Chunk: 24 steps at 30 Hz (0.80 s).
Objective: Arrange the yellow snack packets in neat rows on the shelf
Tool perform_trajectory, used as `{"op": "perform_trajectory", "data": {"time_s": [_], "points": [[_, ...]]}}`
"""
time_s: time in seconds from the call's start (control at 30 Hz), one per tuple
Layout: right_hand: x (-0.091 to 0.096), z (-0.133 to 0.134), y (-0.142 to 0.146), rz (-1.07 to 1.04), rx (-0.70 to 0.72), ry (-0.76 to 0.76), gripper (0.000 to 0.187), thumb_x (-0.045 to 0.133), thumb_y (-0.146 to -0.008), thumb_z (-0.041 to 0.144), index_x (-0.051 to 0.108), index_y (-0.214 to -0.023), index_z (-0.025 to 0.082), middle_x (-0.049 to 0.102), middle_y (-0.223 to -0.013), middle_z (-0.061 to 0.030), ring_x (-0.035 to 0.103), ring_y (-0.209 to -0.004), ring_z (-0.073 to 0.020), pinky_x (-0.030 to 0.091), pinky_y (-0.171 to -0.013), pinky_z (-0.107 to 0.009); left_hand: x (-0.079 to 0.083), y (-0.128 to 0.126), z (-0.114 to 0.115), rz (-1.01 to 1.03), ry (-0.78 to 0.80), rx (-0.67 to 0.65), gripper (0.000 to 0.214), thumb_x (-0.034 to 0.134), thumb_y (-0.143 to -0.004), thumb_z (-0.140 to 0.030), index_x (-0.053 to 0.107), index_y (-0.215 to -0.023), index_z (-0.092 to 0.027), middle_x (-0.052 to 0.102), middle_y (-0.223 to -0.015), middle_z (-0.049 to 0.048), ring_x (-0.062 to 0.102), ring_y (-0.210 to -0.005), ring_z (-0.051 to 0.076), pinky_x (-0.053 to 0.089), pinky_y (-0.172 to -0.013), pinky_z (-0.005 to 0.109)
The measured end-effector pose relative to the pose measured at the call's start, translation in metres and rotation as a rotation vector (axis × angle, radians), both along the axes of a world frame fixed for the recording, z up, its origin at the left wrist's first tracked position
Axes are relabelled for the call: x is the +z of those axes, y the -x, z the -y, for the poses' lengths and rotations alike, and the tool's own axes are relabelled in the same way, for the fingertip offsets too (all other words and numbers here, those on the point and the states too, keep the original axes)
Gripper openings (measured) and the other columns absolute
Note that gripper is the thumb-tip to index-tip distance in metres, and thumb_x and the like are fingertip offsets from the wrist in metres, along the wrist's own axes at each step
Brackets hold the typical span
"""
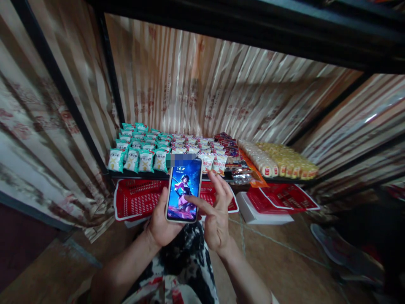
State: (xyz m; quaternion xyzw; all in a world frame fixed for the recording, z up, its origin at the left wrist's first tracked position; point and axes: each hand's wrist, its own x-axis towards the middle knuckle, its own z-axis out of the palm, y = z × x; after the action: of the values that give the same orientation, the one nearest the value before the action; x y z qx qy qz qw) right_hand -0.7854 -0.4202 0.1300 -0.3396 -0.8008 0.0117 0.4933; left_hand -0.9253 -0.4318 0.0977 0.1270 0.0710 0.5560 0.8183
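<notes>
Left hand [161,226] is gripping the phone [184,189] upright, fingers wrapped behind it, before the snack shelf [190,175]. Right hand [217,213], fingers loosely spread, is touching the screen; next input likely calls for a light tap.

Low shelf [190,177], snack packets [139,158] in rows, perhaps biscuits [278,162]

Looks like a small shop or stockroom. Just past the hands there's a low black shelf [190,175] packed with neat rows of green snack packs [139,152], red-white packs [199,150] and yellow ones [284,162], with red baskets [139,200] on the tiled floor underneath.
</notes>
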Motion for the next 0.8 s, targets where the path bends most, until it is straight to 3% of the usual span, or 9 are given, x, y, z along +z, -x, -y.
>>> {"op": "perform_trajectory", "data": {"time_s": [0.33,0.57,0.8], "points": [[0.0042,0.0007,0.0017,0.033,0.004,-0.011,0.057,0.017,-0.091,0.050,0.070,-0.097,0.030,0.022,-0.148,0.0055,0.019,-0.133,-0.0299,0.022,-0.105,-0.057,0.0006,-0.0005,0.0000,-0.018,0.003,-0.014,0.052,0.042,-0.085,-0.056,0.059,-0.116,-0.017,0.065,-0.108,0.0097,0.059,-0.100,0.027,0.039,-0.092,0.044],[0.0010,0.0006,0.0025,0.067,0.026,0.007,0.056,0.018,-0.091,0.050,0.069,-0.099,0.030,0.017,-0.150,0.0060,0.017,-0.134,-0.0308,0.019,-0.106,-0.057,0.0017,0.0009,0.0007,0.004,-0.001,-0.016,0.054,0.042,-0.085,-0.056,0.059,-0.115,-0.015,0.066,-0.106,0.0102,0.057,-0.105,0.027,0.038,-0.094,0.042],[0.0008,-0.0013,0.0025,0.057,0.028,-0.010,0.057,0.016,-0.091,0.049,0.070,-0.097,0.030,0.019,-0.149,0.0069,0.019,-0.133,-0.0303,0.020,-0.105,-0.057,-0.0007,0.0025,-0.0009,-0.018,0.003,0.013,0.053,0.041,-0.086,-0.055,0.059,-0.115,-0.015,0.066,-0.105,0.0097,0.061,-0.094,0.024,0.042,-0.090,0.041]]}}
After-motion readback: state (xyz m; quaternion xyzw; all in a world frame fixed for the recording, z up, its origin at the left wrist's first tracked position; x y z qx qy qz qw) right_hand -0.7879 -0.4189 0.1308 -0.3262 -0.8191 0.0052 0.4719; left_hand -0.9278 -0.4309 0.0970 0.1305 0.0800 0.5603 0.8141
